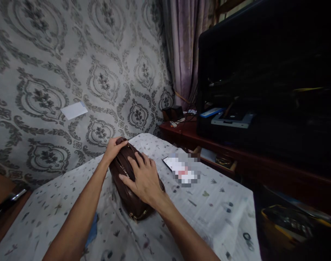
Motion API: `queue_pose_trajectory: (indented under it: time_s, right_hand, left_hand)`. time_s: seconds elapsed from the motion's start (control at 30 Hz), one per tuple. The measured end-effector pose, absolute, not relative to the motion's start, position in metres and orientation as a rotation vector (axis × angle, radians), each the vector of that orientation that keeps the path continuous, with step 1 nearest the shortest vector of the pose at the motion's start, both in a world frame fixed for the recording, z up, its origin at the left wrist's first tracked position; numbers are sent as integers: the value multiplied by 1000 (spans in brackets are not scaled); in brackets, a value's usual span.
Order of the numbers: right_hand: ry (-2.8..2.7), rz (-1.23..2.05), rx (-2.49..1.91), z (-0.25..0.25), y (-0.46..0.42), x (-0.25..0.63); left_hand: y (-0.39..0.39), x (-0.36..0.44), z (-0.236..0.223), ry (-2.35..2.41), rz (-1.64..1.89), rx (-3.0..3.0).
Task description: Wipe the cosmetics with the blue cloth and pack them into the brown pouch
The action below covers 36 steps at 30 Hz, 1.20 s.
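A dark brown leather bag [122,181] with a zipper along its top and gold-coloured metal fittings at its near end lies on a patterned white cloth [214,214]. At the bag's far end, my left hand [113,149] grips the edge, with the thumb on top and the other fingers mostly hidden. My right hand [143,177] rests on the bag's top and right side, fingers spread and stretched out beside the zipper. To the right of the bag lies a phone [169,164], partly blurred out.
A piece of blue material [92,230] shows beside my left forearm. White paper [74,110] is on the patterned wall. At right stand a large black screen [263,72] and a reddish-brown cabinet [187,132] with an open drawer [220,159]. A purple curtain [184,50] hangs behind.
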State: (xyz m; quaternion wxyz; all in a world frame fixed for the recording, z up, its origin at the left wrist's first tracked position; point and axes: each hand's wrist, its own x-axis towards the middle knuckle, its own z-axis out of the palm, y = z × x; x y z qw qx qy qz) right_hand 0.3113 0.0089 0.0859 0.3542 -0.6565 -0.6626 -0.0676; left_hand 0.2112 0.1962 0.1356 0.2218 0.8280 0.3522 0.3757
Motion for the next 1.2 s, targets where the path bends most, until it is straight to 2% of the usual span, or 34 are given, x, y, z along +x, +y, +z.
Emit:
queue_pose_trajectory:
  time_s: [0.4,0.8,1.2]
  right_hand:
    - [-1690,-141,-1665,83,4,313]
    - [-1683,-250,-1602,73,0,308]
    - [-1642,-351,-1541,64,7,306]
  left_hand:
    - [199,178,129,1275,1126,2324]
    - [193,158,128,1605,971,2367]
    - [157,166,136,1466,1077,2338]
